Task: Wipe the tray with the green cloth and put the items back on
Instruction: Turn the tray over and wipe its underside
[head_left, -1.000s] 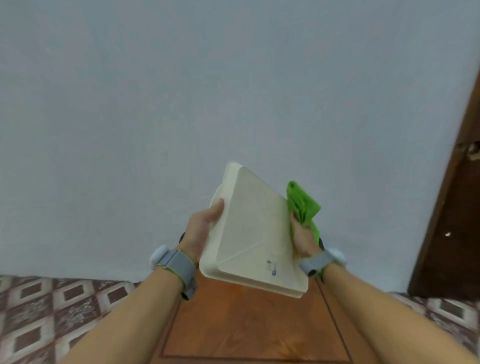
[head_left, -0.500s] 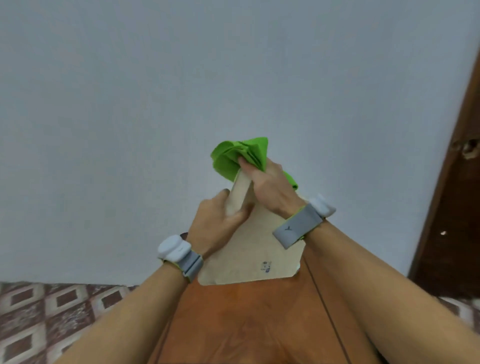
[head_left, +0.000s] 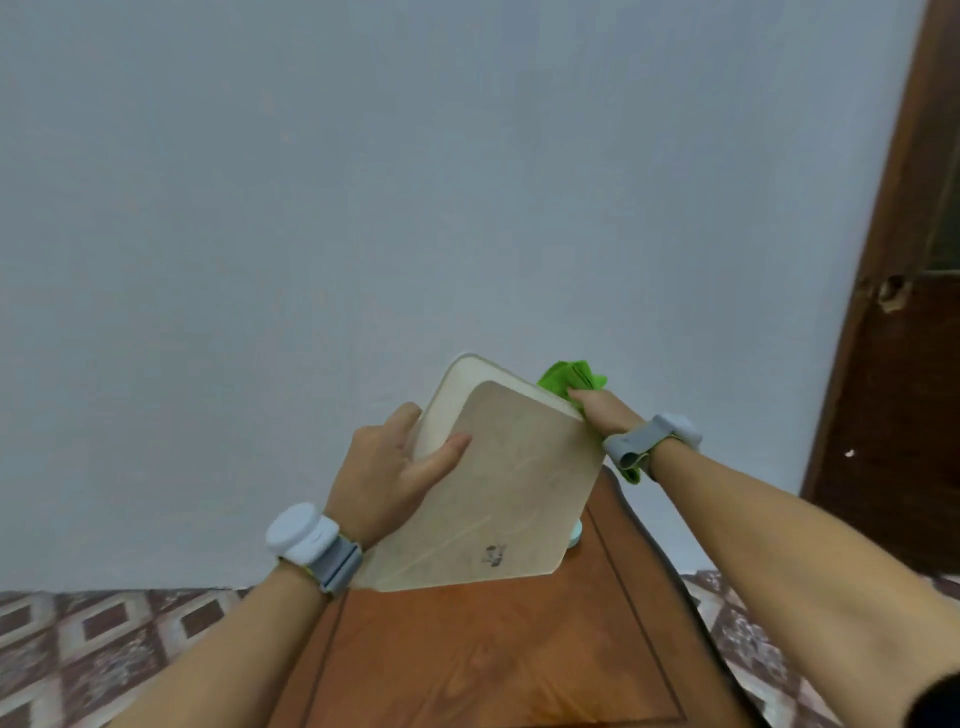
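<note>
pale blue-grey wall (head_left: 363, 208) fills most of the view, with a dark wooden door (head_left: 904, 312) at the right edge and patterned floor tiles (head_left: 93, 649) low on the left. below the arms sits a reddish wooden table (head_left: 493, 649), near and central. the tray (head_left: 498, 488) is held up off the table and tilted, its underside with a small sticker facing the camera. the left hand (head_left: 384, 478) clamps the tray's left edge, thumb pressed on the underside and fingers curled round the rim. the right hand (head_left: 602, 415) is closed round the bunched green cloth (head_left: 571, 376) at the tray's upper right edge, the cloth poking out just above the rim. this looks like the wiping step, working along the edge or far face. next move likely calls for a steady left grip while the cloth sweeps the remaining surface, then lowering the tray flat. a small pale object (head_left: 575, 535) peeks from behind the tray's lower right corner; what it is cannot be told.
</note>
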